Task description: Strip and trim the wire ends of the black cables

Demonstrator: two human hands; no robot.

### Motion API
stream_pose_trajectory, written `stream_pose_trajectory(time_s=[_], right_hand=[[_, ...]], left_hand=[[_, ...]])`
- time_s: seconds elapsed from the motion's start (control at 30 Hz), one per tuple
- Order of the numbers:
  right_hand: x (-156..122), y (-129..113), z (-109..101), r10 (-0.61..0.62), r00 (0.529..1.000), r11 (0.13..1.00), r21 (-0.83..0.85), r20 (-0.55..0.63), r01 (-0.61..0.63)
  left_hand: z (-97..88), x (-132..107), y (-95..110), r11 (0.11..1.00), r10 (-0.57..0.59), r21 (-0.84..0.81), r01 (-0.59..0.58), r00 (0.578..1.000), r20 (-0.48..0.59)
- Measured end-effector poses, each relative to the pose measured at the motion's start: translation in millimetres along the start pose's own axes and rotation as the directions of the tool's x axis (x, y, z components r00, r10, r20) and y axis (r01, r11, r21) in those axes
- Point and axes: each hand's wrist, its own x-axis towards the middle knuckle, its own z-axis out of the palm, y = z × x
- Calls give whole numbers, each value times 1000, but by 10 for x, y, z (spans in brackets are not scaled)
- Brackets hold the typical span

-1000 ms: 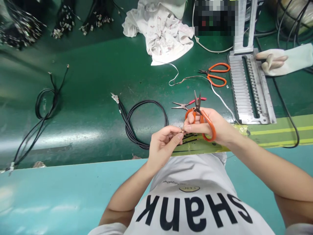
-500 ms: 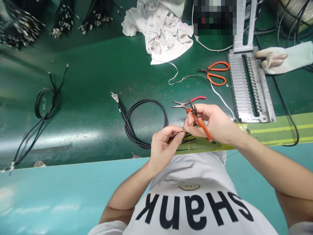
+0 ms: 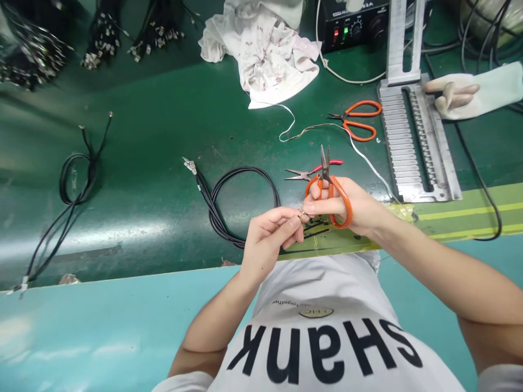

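Observation:
Orange-handled scissors (image 3: 341,201) hang in my right hand (image 3: 355,209), their slightly parted blades pointing away from me. The thumb and forefinger of that hand also pinch the tip of a thin wire end (image 3: 301,214). My left hand (image 3: 265,237) is closed on the black cable just behind this end, fingertips almost meeting those of the right. Most of the held part is hidden by my fingers. A coil of black cable (image 3: 211,207) with metal connectors (image 3: 189,165) lies to the left of my hands. Red-handled pliers (image 3: 304,174) rest just beyond them.
A second orange pair of scissors (image 3: 359,124) lies near a slotted metal fixture (image 3: 398,141) at the right. Beyond are a glove (image 3: 486,92), a crumpled white cloth (image 3: 269,60) and a black control box (image 3: 355,27). Another cable coil (image 3: 73,179) and several cable bundles (image 3: 102,38) are leftward.
The scissors in my right hand have swung so the blades point farther forward, their handles spreading apart. Both hands have shifted slightly left, still meeting at the wire end.

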Motion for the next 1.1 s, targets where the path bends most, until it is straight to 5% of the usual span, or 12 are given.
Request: stream_pose_trajectory(time_s=[0.37,0.5,0.57,0.63,0.7,0.77,0.87,1.1], right_hand=[[8,62,19,-73,995,995,-72,-72,68],[-70,1,8,-233,961,916,-366,-149,165],[-146,-26,-19,-369,922,719,-665,-120,202],[-224,-23,-57,-464,886,374,-908,-8,188],[-281,14,-90,-500,859,20,-990,109,138],[-305,71,-110,-519,836,-219,-973,177,70],[-290,142,-117,-541,814,-360,-933,209,0],[-233,159,-82,-557,790,-458,-888,257,-34]], left_hand=[[-16,61,-3,991,-73,-111,74,997,15],[-5,64,7,995,-67,-81,64,997,-30],[1,65,14,996,-61,-66,57,997,-56],[2,65,17,996,-62,-67,57,996,-65],[-1,64,12,995,-64,-76,59,996,-65],[-7,60,1,995,-60,-89,54,996,-67],[-18,46,-17,994,-42,-103,35,997,-67],[-26,18,-15,994,-25,-107,16,996,-87]])
